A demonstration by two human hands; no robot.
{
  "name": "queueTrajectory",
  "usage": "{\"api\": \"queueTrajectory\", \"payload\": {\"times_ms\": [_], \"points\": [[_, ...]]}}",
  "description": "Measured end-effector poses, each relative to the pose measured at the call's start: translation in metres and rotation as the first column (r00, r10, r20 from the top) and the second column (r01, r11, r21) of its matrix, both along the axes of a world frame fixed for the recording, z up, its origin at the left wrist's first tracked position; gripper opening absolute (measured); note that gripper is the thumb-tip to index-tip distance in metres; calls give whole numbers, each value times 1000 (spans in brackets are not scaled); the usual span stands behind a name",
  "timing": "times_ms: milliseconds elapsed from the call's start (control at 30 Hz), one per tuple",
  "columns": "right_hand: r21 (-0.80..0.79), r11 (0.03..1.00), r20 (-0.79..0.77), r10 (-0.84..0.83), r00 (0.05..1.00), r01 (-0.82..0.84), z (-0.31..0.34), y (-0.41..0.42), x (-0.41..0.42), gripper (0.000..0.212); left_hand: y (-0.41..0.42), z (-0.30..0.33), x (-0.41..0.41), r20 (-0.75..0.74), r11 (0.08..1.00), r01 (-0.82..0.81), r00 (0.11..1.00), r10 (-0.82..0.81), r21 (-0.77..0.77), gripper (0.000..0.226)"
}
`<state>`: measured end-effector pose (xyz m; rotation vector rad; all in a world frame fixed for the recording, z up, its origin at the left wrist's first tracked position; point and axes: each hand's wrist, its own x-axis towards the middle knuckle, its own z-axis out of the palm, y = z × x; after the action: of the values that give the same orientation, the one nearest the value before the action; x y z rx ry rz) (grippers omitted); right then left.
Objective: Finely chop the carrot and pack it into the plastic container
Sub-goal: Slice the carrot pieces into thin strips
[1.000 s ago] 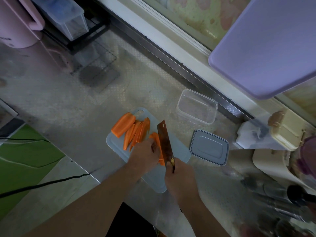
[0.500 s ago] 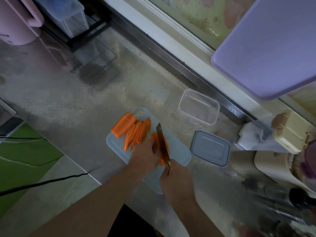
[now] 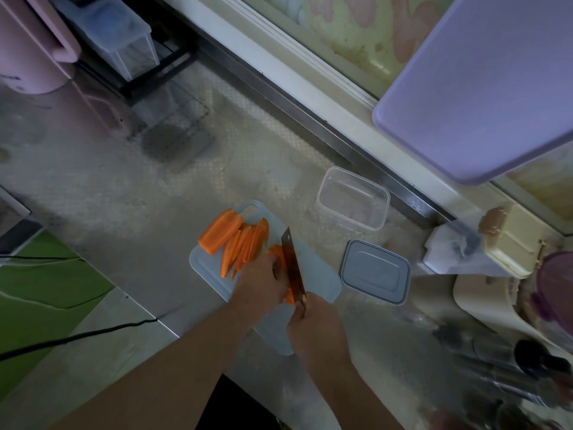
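Observation:
A pale blue cutting board (image 3: 319, 274) lies on the counter with several long carrot slices (image 3: 245, 246) and a thick carrot chunk (image 3: 220, 231) at its far left. My left hand (image 3: 260, 282) holds down another carrot piece (image 3: 276, 252) with curled fingers. My right hand (image 3: 316, 321) grips the handle of a knife (image 3: 293, 265), whose blade stands on edge in that piece, right beside my left fingers. The clear plastic container (image 3: 352, 198), with nothing in it, stands beyond the board, and its grey lid (image 3: 373, 271) lies to the board's right.
A lilac board (image 3: 483, 82) leans over the window ledge at upper right. A cream box (image 3: 511, 240) and dark utensils (image 3: 496, 367) crowd the right side. A pink appliance (image 3: 28, 48) and a clear bin (image 3: 121, 35) stand at far left. A black cable (image 3: 77, 336) runs along the counter's near edge.
The knife blade has turned from tilted flat to upright and come down into the carrot piece under my left hand. Both hands stayed in place.

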<state>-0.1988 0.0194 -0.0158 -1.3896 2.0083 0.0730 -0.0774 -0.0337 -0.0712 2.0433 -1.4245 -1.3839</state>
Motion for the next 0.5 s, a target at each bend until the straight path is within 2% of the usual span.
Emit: {"api": "queueTrajectory", "payload": {"times_ms": [200,400,500], "points": [[-21,1000,-2,7,1000,-7,-10,-4,3,20,0,-1,1,-24,1000,18,1000,-18,5,17],[-75,997,24,4,1000,-2,-14,-12,7,26,0,-4,2,-57,1000,-18,998,19,14,18],[-72,997,152,-15,988,26,-13,-5,2,16,1,-4,4,-42,1000,-12,999,11,-6,20]]}}
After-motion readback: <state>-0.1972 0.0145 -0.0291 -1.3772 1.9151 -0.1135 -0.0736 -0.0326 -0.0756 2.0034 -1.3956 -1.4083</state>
